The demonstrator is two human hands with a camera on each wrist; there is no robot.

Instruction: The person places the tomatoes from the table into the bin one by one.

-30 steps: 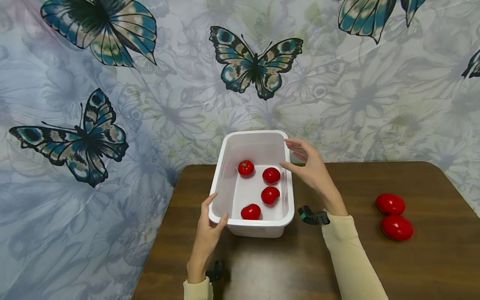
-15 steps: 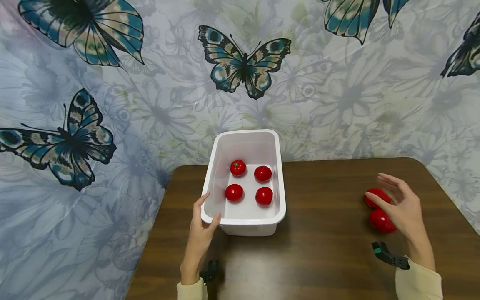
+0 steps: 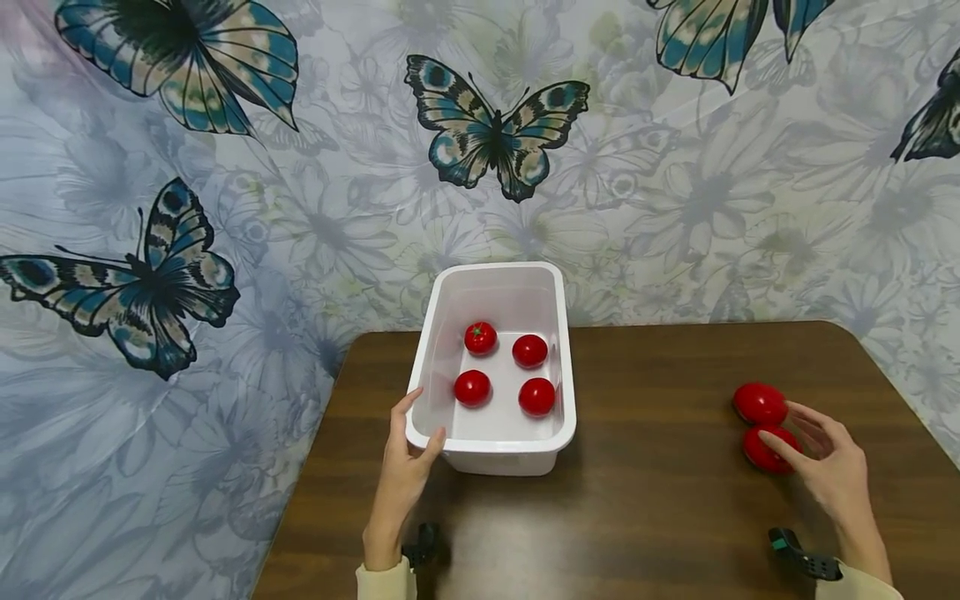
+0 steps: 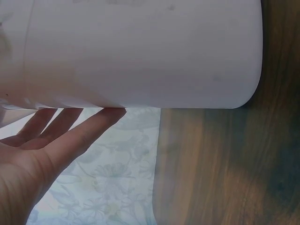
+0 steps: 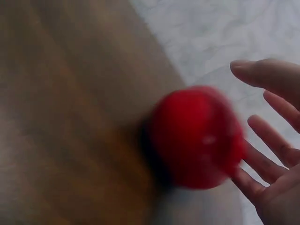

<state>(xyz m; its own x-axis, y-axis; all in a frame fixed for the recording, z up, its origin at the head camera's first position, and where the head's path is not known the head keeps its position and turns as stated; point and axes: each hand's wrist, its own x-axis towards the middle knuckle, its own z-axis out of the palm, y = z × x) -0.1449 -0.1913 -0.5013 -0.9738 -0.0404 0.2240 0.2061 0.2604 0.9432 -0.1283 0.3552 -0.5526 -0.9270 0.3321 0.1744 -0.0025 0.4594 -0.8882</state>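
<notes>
I'm likely at the grasp, frame right: my spread, empty right hand (image 3: 834, 468) should close round the lower tomato (image 3: 762, 456), my straight-fingered left hand (image 3: 403, 468) touching the box (image 3: 504, 462).

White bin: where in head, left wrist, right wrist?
Head: white bin near centre, slightly low.
Left wrist: its outer wall fills most of the upper half.
Right wrist: not visible.
Shared landmark: brown table, at right in left wrist, at left in right wrist.
</notes>
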